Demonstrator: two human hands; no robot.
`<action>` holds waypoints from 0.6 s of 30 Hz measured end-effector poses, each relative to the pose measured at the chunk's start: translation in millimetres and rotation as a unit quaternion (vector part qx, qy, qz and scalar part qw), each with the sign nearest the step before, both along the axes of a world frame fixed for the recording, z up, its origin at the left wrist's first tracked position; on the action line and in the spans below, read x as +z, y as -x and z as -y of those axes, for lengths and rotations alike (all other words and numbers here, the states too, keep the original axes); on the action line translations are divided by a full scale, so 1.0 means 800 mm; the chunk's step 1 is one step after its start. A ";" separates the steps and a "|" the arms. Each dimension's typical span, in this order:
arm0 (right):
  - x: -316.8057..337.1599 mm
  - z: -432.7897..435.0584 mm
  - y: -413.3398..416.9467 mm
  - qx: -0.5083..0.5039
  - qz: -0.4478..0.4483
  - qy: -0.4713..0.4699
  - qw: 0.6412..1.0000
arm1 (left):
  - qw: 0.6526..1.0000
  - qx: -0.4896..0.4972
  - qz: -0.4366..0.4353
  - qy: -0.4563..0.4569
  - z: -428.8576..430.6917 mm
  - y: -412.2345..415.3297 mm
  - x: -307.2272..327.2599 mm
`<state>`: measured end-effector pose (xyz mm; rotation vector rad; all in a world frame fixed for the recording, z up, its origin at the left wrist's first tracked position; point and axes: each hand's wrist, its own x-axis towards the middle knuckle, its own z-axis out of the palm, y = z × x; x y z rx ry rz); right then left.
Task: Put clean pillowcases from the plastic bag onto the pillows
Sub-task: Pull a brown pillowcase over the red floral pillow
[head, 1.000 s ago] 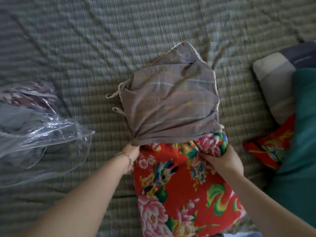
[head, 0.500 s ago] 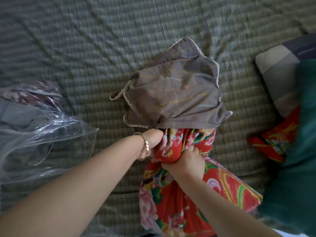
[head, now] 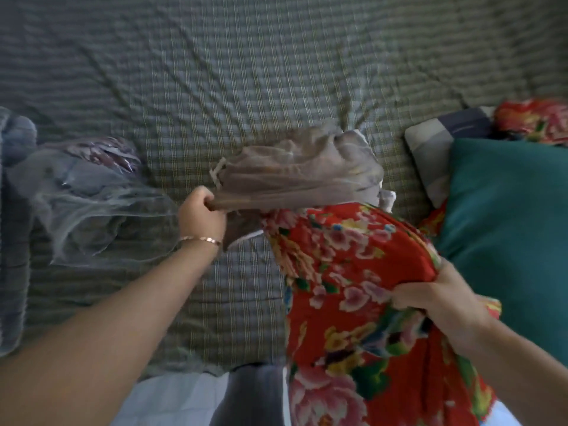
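A red floral pillow (head: 353, 287) lies on the checked bed, its far end inside a bunched grey-brown pillowcase (head: 301, 176). My left hand (head: 201, 215), with a bracelet at the wrist, grips the pillowcase's near-left edge. At the pillow's right side, closer to me, my right hand (head: 436, 305) grips a fold of the red floral fabric. A clear plastic bag (head: 83, 204) with folded cloth inside lies at the left of the bed.
A teal pillow (head: 507, 229) lies at the right, over a grey-and-navy pillow (head: 436, 155). More red floral fabric (head: 534, 121) shows at the far right. The checked bedcover (head: 246, 72) stretches away behind. Pale floor shows past the bed's near edge.
My left hand has moved left along the pillowcase's edge and pulled it. My right hand has slid back along the pillow toward me. The pillowcase is more bunched.
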<state>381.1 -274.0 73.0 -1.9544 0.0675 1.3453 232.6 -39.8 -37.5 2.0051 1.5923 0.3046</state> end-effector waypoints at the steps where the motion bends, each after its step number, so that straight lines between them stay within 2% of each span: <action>1: 0.026 0.008 0.002 -0.004 0.002 -0.018 1.000 | 0.999 0.023 0.021 0.012 0.004 0.004 0.008; 5: 0.080 0.031 0.026 0.015 -0.026 -0.014 0.999 | 0.997 -0.072 0.004 0.020 0.033 0.030 0.018; 7: 0.086 0.035 0.036 0.007 -0.056 0.003 0.998 | 0.996 0.034 0.050 0.063 0.037 0.036 0.020; 9: 0.089 0.039 0.040 -0.014 -0.080 0.025 0.996 | 0.971 0.121 0.108 0.173 0.042 0.036 0.020; 11: 0.085 0.039 0.037 -0.033 -0.081 0.032 0.996 | 0.950 0.155 0.156 0.222 0.047 0.031 0.019; 14: 0.078 0.043 0.040 -0.053 -0.085 0.033 0.994 | 0.928 0.197 0.207 0.241 0.055 0.035 0.025; 15: 0.079 0.044 0.044 -0.048 -0.096 0.030 0.994 | 0.933 0.174 0.199 0.245 0.058 0.042 0.024; 18: 0.070 0.048 0.052 -0.029 -0.100 0.026 0.994 | 0.971 0.024 0.052 0.234 0.065 0.063 0.021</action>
